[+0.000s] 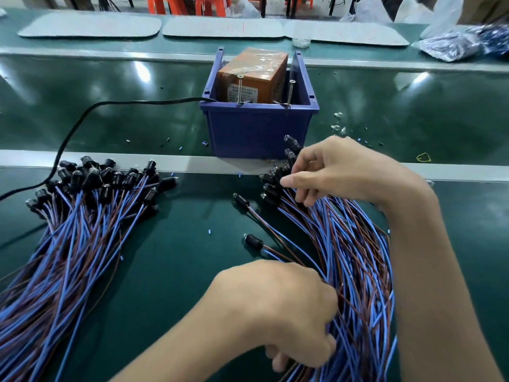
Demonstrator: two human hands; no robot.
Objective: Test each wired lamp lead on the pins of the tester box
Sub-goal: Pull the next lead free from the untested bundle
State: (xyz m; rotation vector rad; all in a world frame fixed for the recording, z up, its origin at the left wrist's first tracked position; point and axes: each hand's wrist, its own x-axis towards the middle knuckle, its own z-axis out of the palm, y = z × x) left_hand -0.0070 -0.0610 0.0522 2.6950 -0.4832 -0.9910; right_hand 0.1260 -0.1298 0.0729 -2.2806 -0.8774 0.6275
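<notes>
**Spotter:** Your left hand (278, 312) is low and centre. Its fingers are curled into the tail end of the right bundle (355, 257) of blue and brown lamp leads, gripping wires there.

**Logger:** Noted. Your right hand (338, 172) hangs over that bundle's black lamp heads, forefinger out to the left, the other fingers bent down among the heads. I can't tell whether they pinch one.

**Spotter:** The tester box (256, 70) is orange, wrapped in clear film, and sits inside the blue bin (256, 130) straight ahead of you, beyond your right hand. The left pin (239, 89) and right pin (289, 95) stand upright at the bin's near rim. No lead touches either.

**Logger:** A black cable (80, 119) runs in over the bin's left wall.

**Spotter:** The left bundle (82, 221) lies fanned on the green bench (170, 271), lamp heads away from you, well apart from both your hands.

**Logger:** Between the bundles, the upper loose lead (242, 201) and lower loose lead (252, 239) lie flat, heads pointing left, wires trailing into the right bundle.
</notes>
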